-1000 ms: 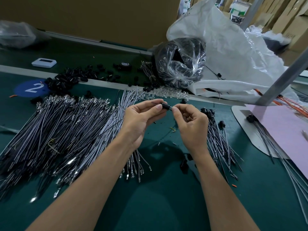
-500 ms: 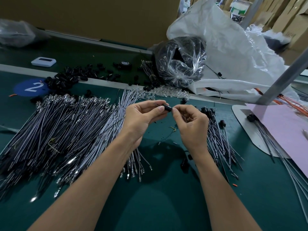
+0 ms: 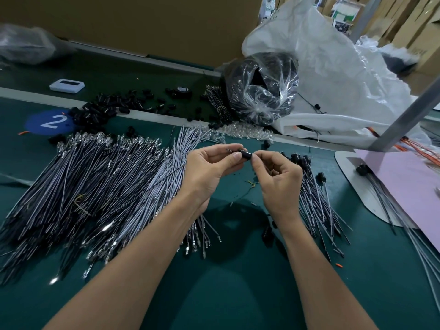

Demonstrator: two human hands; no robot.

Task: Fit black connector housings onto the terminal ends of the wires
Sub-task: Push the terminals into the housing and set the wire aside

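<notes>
Housing (image 3: 246,155) hangs just right of the wire heap (image 3: 95,182), long axis left-right, a thin tip (image 3: 229,150) poking toward the heap. I read the left hand (image 3: 209,172) pinching its heap-side end, the right hand (image 3: 278,179) pinching its far end; both equally near.

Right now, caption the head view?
Left hand and right hand pinch a black connector housing beside heaped terminal wires.

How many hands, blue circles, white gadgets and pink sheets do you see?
Hands: 2 (left hand, right hand)
Blue circle: 1
White gadget: 1
Pink sheet: 1
Total: 5
</notes>
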